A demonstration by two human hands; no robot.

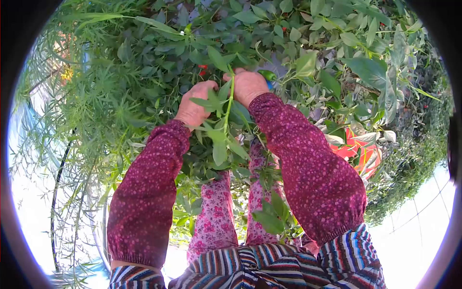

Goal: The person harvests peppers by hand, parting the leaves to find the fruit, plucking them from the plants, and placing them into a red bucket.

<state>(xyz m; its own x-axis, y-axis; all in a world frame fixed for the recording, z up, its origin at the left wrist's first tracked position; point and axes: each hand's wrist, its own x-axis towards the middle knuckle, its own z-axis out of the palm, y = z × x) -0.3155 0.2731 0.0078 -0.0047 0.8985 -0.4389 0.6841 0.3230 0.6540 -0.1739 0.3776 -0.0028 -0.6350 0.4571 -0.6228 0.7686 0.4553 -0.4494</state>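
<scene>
My left hand (195, 103) reaches into the pepper plant, its fingers curled and mostly hidden behind leaves. Just to its right and slightly farther away, my right hand (248, 85) is closed too, the fingertips turned in toward the foliage. What either hand grips is hidden. A pale green stem (230, 101) with broad leaves rises between the two hands, nearer the camera. Beside my right hand's knuckles sits a shiny green pepper (267, 75), with a small blue patch (269, 85) below it. Small red peppers (203, 67) show among the leaves above my left hand.
Feathery green plants (96, 96) crowd the left side. Broad-leaved branches (368, 72) hang at the right, above a red object (358, 149) partly covered by leaves. A dark thin hose or cable (60, 178) runs down the left. Leaves also surround my legs (214, 207).
</scene>
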